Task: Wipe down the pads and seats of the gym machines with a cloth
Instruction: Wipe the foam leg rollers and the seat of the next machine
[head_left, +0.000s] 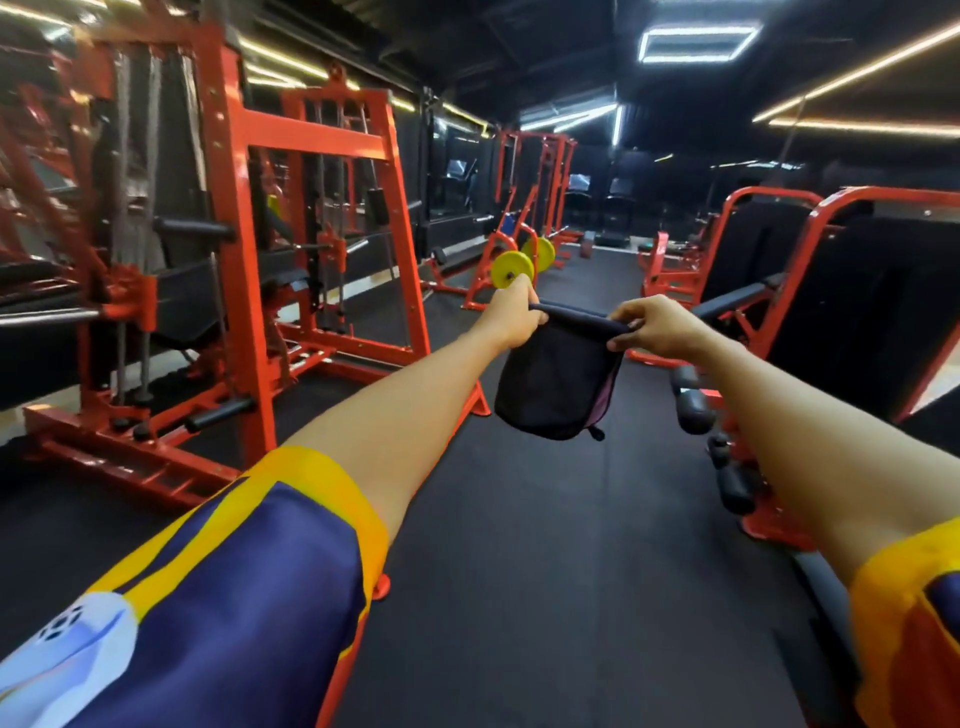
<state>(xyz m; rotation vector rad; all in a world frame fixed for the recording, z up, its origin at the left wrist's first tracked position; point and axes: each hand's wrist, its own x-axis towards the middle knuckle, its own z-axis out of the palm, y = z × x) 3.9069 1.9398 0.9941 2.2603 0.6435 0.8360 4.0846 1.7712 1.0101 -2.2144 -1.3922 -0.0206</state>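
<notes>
A person's two arms reach out over a gym aisle in the head view, and we see a dark cloth (556, 384) hanging between the hands; the left hand (511, 317) is curled round the cloth's upper left corner, fingers closed tight on the fabric; the right hand (657, 325) pinches the other end of the same rolled top edge between thumb and fingertips; that edge runs taut from one hand to the other, while the rest of the cloth sags beneath them in a folded pouch, a sliver of purple showing at its lower right side; it hangs in the air, apart from every machine.

Just beyond the left hand we make out two yellow weight plates (506, 267) on an orange rack; further off to that hand's outer side stand orange-framed cable machines (234, 208) with black grips and hanging cables.

Below and outward of the right hand sits an orange machine with black roller pads (693, 410); a long black seat pad (737, 301) stretches away just beyond that hand's wrist, near it but not touching; taller black back pads in orange frames rise further out on the same side.

Under both hands lies black rubber flooring (519, 545); nearer to us than the hands, navy sleeves (249, 597) with yellow trim cover the upper arms; high above the hands, strip lights (696, 44) glow on a dark ceiling.
</notes>
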